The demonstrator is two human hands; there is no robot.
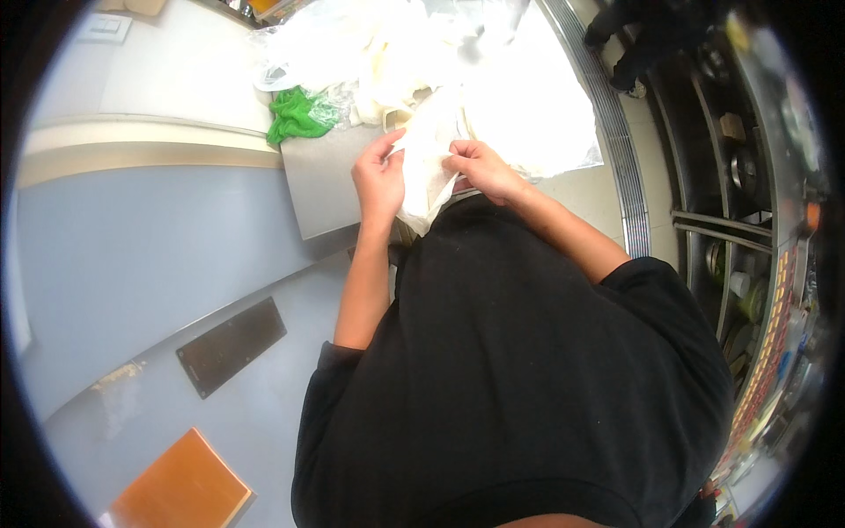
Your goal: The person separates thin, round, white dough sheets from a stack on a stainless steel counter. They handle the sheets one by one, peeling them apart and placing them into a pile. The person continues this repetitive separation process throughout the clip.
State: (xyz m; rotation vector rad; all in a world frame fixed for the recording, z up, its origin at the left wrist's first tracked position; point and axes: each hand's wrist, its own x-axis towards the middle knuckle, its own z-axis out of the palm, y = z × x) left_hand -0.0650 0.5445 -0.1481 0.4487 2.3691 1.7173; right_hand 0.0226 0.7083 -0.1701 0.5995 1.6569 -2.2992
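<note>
A thin, off-white, pliable sheet (426,181) hangs between my hands, its lower end tapering to a point in front of my black shirt. My left hand (381,177) holds its left edge, thumb and fingers near the rim. On the other side, my right hand (485,173) pinches the right edge between thumb and fingers. Just beyond lies a heap of similar pale, crumpled sheets (389,92), partly washed out by glare. The sheet's exact material cannot be told.
A green cloth (297,117) and clear plastic film (340,102) lie on the metal table (327,188). A floor drain grate (620,145) runs along the right. Another person's dark-clothed legs (624,39) stand near dark shelves (693,145). An orange-brown panel (185,485) is at lower left.
</note>
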